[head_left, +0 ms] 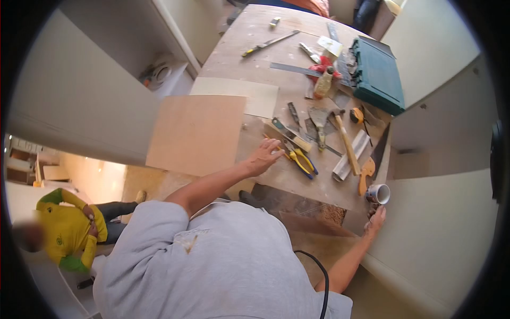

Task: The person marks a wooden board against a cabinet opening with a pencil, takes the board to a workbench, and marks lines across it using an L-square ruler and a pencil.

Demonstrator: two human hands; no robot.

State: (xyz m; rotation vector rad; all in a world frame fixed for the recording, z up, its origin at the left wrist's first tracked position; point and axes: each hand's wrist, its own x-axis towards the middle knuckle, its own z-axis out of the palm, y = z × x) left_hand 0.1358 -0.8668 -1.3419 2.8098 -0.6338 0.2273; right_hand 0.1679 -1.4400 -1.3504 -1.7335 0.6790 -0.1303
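Note:
My left hand (pixel 264 156) is over the near part of the wooden worktable (pixel 212 58), its fingers closed around a thin orange pencil (pixel 287 156). Just right of it lie pliers (pixel 303 162) with yellow and blue handles and a paintbrush (pixel 298 139) with pale bristles. At the table's near right corner my right hand (pixel 375 221) is closed at the lower side of a white patterned mug (pixel 378 194); the fingers are partly hidden. A handsaw (pixel 366 175) with an orange handle lies beside the mug. A square brown board (pixel 196 133) is left of my left hand.
A hammer (pixel 348 146), scraper (pixel 319 125), tape measure (pixel 357 115) and bottle (pixel 323 84) lie on the table. A green tool case (pixel 377 74) is at the right edge. Pale panels stand on both sides. Another person in a yellow shirt (pixel 69 228) is at lower left.

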